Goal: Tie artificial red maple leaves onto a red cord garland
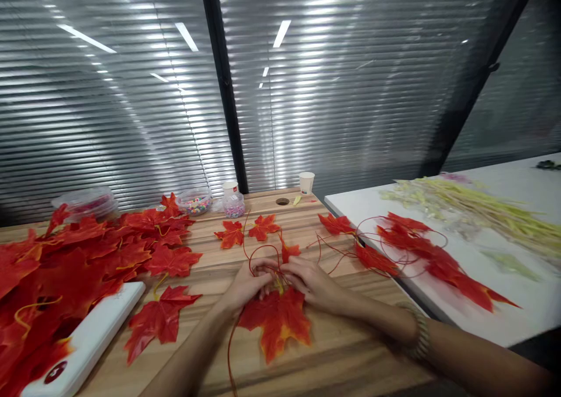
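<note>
A red artificial maple leaf (278,321) with yellow-orange edges lies just below my hands, its yellow stem pointing up between them. My left hand (249,283) is closed by that stem, with a thin red cord (229,350) running through the fingers and down toward the front edge. From the right, my right hand (316,283) closes on the cord near the stem, its fingers bent. Loops of the cord rise above both hands. Behind them a smaller red leaf (289,251) touches the cord. The fingertips are partly hidden.
A heap of red leaves (87,251) covers the left side, beside a white device (105,321). Bead tubs (234,206) and a paper cup (307,182) stand at the back. On the white table (350,204) at right lie corded red leaves (429,251) and yellow-green stems (486,204).
</note>
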Tool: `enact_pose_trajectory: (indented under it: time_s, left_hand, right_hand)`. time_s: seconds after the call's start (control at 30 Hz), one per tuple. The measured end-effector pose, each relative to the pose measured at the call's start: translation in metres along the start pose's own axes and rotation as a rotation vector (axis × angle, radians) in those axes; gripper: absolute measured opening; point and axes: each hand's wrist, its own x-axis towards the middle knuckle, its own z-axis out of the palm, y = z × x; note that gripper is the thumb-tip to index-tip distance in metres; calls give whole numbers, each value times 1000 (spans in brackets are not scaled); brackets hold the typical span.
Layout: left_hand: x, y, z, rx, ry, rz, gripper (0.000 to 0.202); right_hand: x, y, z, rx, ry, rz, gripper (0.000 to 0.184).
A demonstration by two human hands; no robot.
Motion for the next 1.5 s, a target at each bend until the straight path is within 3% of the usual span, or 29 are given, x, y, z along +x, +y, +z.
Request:
enact_pose_trajectory:
  time_s: [1.5]
  left_hand:
    - [2, -4, -3, -6, -20, -4, 22]
  right_hand:
    - [1, 2, 0, 42, 3, -3, 17]
